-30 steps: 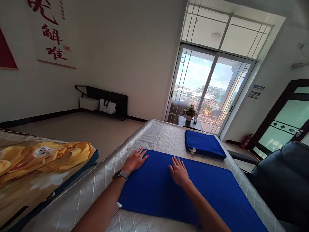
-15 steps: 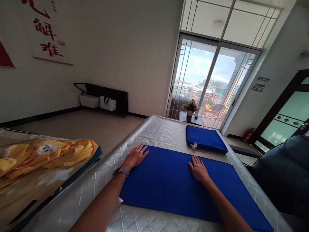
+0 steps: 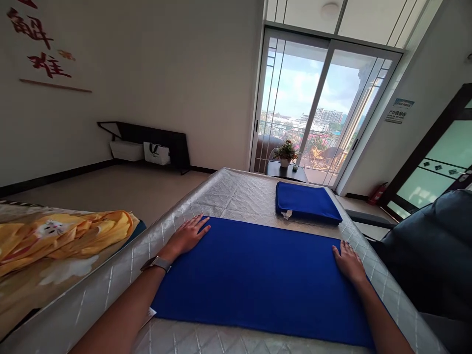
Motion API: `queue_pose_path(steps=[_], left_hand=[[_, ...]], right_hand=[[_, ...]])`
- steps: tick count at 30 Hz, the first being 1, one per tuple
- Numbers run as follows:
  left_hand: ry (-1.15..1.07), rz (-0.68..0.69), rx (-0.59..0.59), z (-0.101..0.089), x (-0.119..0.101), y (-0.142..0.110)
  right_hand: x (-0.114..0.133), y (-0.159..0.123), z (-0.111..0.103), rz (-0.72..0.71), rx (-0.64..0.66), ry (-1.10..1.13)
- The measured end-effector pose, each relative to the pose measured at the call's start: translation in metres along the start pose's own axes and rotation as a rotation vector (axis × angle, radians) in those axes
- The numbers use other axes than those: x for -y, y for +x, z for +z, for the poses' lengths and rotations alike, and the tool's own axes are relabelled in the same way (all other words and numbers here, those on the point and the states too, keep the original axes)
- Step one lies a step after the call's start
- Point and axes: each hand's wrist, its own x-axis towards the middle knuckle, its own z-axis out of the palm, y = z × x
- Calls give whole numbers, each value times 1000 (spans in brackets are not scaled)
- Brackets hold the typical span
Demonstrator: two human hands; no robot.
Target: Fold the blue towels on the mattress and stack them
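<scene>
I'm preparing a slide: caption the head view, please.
Left hand and right hand, palms down, on opposite ends of a blue cloth on a mattress, folded blue fabric beyond.

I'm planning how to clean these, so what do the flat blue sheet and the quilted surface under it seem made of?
The flat blue sheet looks like matte fabric: smooth, no shine, with a white tag. The quilted surface could be satiny fabric or plastic film, given its silvery sheen and diamond pattern.

My bare left grip (image 3: 187,236) is lying palm down, fingers (image 3: 193,221) extending forward, while my bare right grip (image 3: 349,262) is resting palm down, well apart from it, thumb (image 3: 336,252) pointing inward. My bare left forearm (image 3: 118,300) and bare right forearm (image 3: 381,314) are slanting inward.
</scene>
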Motion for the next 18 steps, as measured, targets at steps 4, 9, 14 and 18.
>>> queue_pose_path(steps=[4, 9, 14, 18], left_hand=[[-1, -14, 9, 1, 2, 2], [29, -12, 31, -1, -1, 1], [13, 1, -13, -1, 0, 0], [-4, 32, -142, 1, 0, -1]], right_hand=[[0, 2, 2, -2, 8, -3], [1, 0, 0, 7, 18, -8], [4, -2, -3, 17, 30, 0], [4, -3, -1, 15, 4, 9]])
